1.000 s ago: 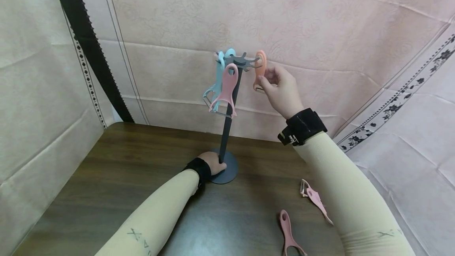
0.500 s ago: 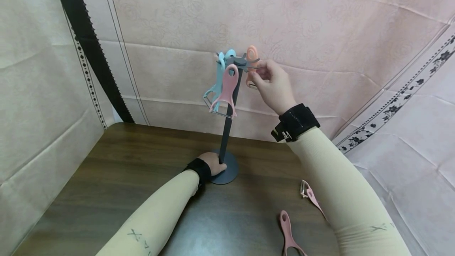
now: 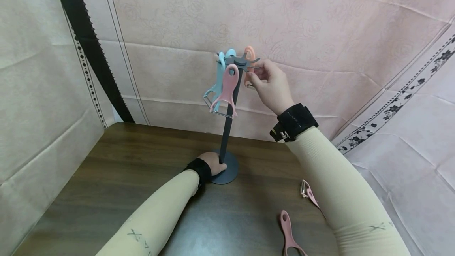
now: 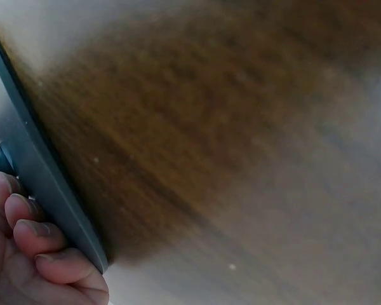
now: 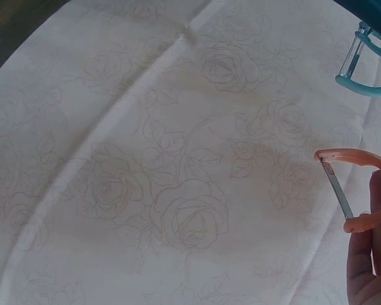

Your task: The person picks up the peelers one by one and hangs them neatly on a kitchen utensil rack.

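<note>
A dark grey stand (image 3: 225, 135) with a round base and a hooked top rises from the table. Curled round the foot of its pole, my left hand (image 3: 212, 162) holds it; the left wrist view shows the fingers (image 4: 38, 236) over the base (image 4: 47, 152). At the top right, my right hand (image 3: 273, 86) pinches an orange peeler (image 3: 250, 52), its handle loop up among the hooks. Its blade end (image 5: 349, 155) points away from the fingers in the right wrist view. A pink peeler (image 3: 229, 84) and light blue peelers (image 3: 218, 80) hang on the left hooks.
Two more pink items lie on the wooden table (image 3: 142, 177): a pink peeler (image 3: 287, 228) near the front, and another peeler (image 3: 305, 189) partly behind the right sleeve. Patterned cloth (image 3: 170, 15) hangs close behind the stand and at both sides.
My right hand has moved left with the orange peeler, bringing its loop from the right hook tips in behind the hooks, slightly lower over the last half second. The left hand stays put.
</note>
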